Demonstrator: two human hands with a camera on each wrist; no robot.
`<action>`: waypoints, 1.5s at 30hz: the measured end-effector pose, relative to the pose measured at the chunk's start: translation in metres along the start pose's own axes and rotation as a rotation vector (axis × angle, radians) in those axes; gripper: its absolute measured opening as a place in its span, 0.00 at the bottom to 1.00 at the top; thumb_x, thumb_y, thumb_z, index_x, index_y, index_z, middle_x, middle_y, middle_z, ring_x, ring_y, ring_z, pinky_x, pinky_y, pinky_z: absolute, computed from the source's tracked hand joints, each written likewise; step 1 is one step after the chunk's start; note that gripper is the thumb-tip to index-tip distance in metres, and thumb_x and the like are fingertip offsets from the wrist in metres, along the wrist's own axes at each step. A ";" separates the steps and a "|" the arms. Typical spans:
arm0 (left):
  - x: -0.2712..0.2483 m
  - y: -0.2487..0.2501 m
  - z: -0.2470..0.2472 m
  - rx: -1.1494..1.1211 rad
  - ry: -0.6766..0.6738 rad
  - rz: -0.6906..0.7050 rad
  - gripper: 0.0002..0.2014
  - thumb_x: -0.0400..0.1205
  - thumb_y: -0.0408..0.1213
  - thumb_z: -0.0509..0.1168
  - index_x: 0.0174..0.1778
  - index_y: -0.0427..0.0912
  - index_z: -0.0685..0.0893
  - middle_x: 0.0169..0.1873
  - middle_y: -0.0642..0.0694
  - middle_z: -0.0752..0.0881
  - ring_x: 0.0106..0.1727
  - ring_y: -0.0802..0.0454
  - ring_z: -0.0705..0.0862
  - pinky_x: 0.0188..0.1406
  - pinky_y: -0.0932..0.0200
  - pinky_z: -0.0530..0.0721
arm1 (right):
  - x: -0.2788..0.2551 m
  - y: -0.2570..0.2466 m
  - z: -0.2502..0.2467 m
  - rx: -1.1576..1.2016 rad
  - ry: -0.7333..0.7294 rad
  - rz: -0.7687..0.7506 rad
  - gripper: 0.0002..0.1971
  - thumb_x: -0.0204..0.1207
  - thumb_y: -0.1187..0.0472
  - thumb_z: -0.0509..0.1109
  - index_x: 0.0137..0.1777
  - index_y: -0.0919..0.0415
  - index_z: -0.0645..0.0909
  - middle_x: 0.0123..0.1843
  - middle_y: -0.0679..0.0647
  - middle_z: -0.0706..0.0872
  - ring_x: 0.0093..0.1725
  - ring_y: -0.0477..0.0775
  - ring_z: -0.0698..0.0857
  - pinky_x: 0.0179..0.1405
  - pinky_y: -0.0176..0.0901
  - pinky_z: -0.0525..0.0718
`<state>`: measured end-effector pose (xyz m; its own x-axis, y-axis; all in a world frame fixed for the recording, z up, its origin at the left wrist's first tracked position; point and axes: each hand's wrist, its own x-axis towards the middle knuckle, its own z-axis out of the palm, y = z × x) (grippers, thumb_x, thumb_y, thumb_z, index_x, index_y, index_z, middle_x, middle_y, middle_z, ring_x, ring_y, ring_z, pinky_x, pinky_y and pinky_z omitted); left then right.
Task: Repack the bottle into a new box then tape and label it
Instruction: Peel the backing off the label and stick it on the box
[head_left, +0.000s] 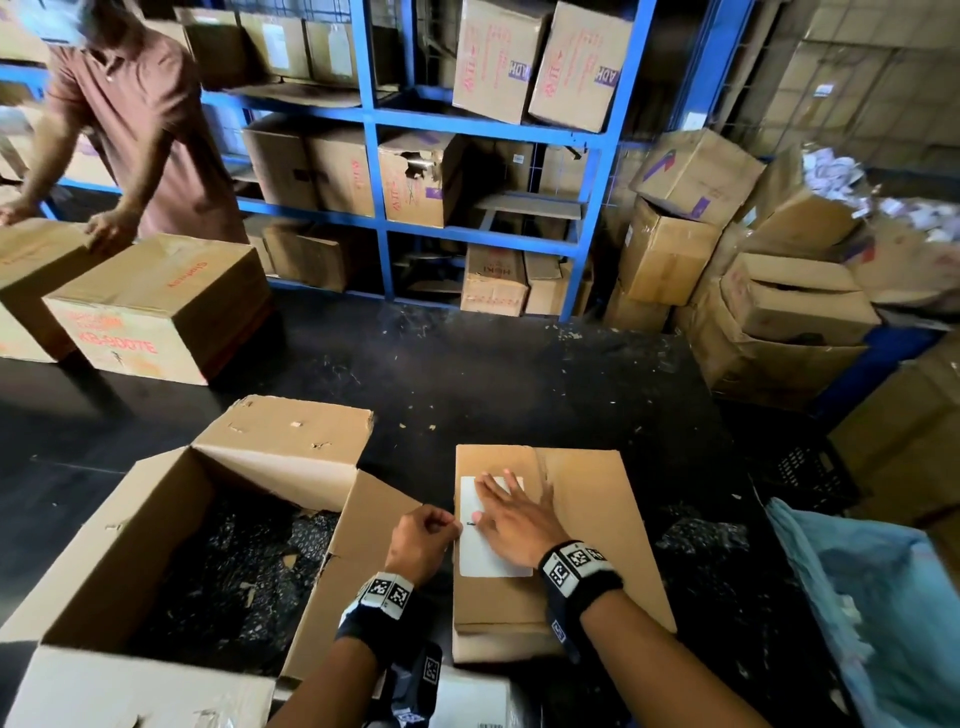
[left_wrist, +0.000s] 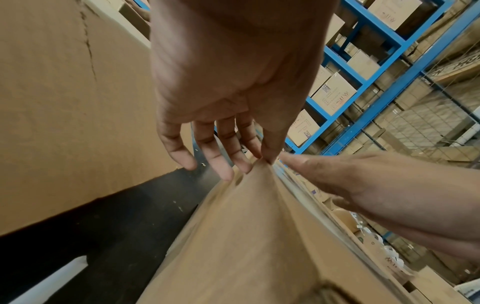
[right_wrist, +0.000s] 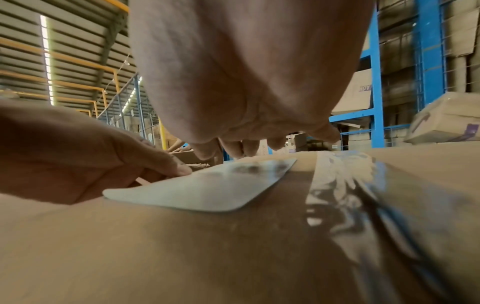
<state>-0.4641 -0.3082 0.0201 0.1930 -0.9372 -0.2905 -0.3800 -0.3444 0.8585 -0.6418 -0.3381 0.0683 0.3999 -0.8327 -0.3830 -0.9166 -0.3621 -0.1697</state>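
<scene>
While my right hand (head_left: 511, 522) lay flat with fingers straight on the one white label (head_left: 491, 551), pressing it to the sealed box (head_left: 597, 525) on the black table (head_left: 467, 374), my left hand (head_left: 422, 540) pinched that label's left edge. One open carton (head_left: 130, 525) stood beside. No writing on the label was readable; the bottle was hidden.

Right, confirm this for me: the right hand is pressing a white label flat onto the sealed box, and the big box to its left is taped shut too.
Not quite. The right hand does press the white label flat on the sealed box, but the big box to its left is open, flaps up, with dark packing inside. The head view shows this.
</scene>
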 end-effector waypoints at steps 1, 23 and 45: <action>0.001 -0.001 0.000 0.004 -0.005 -0.002 0.02 0.76 0.37 0.77 0.40 0.44 0.90 0.36 0.48 0.92 0.37 0.52 0.89 0.38 0.61 0.84 | 0.000 0.000 0.000 -0.008 -0.018 0.015 0.33 0.90 0.38 0.41 0.91 0.48 0.41 0.92 0.42 0.40 0.91 0.57 0.39 0.81 0.82 0.37; -0.005 0.001 0.001 0.103 0.035 -0.041 0.04 0.75 0.39 0.74 0.35 0.51 0.88 0.32 0.50 0.91 0.39 0.48 0.89 0.48 0.49 0.90 | -0.108 -0.003 0.042 0.088 -0.109 0.132 0.41 0.84 0.29 0.36 0.91 0.52 0.38 0.91 0.45 0.35 0.91 0.55 0.38 0.83 0.79 0.41; 0.001 0.050 0.034 1.119 -0.311 0.332 0.28 0.89 0.58 0.36 0.86 0.61 0.39 0.87 0.60 0.39 0.86 0.35 0.34 0.73 0.16 0.35 | -0.126 0.018 0.088 0.213 0.156 0.060 0.47 0.65 0.21 0.24 0.88 0.31 0.39 0.89 0.61 0.27 0.87 0.67 0.28 0.83 0.64 0.31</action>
<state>-0.5135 -0.3285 0.0488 -0.2300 -0.9092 -0.3471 -0.9726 0.2024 0.1141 -0.7083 -0.2026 0.0334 0.3248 -0.9105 -0.2559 -0.9107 -0.2281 -0.3444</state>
